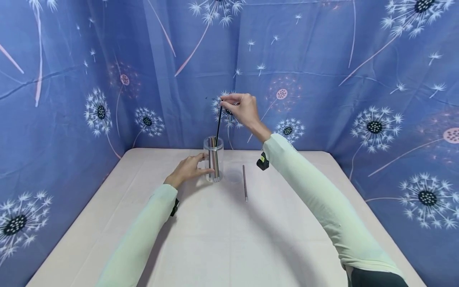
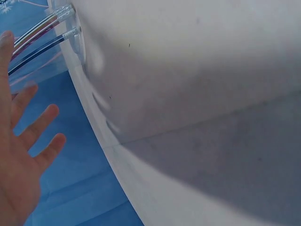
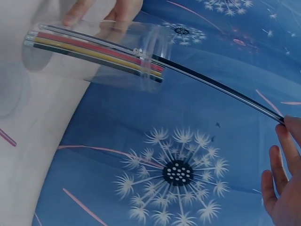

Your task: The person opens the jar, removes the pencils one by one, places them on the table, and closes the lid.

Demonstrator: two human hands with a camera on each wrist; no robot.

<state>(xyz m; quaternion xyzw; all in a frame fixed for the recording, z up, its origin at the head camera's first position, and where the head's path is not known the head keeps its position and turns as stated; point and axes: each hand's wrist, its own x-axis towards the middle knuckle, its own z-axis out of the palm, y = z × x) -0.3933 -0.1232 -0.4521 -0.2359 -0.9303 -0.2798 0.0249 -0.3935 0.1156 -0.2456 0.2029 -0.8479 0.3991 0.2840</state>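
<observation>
A clear jar (image 1: 221,163) stands upright near the table's back edge, with several pencils (image 3: 94,49) inside, red, yellow and black among them, silver ends down. My left hand (image 1: 188,169) holds the jar from the left, thumb in front and fingers behind; its other fingers spread apart in the left wrist view. Above the jar, my right hand (image 1: 244,109) pinches the top of a black pencil (image 1: 218,123) between thumb and fingertips. That pencil slants down, its silver lower end inside the jar's mouth. Another pencil (image 1: 245,183) lies on the table to the jar's right.
A clear round lid (image 1: 234,176) lies flat on the table just right of the jar. The pale cloth-covered table (image 1: 215,247) meets a blue curtain (image 1: 305,48) with dandelion prints behind and on both sides.
</observation>
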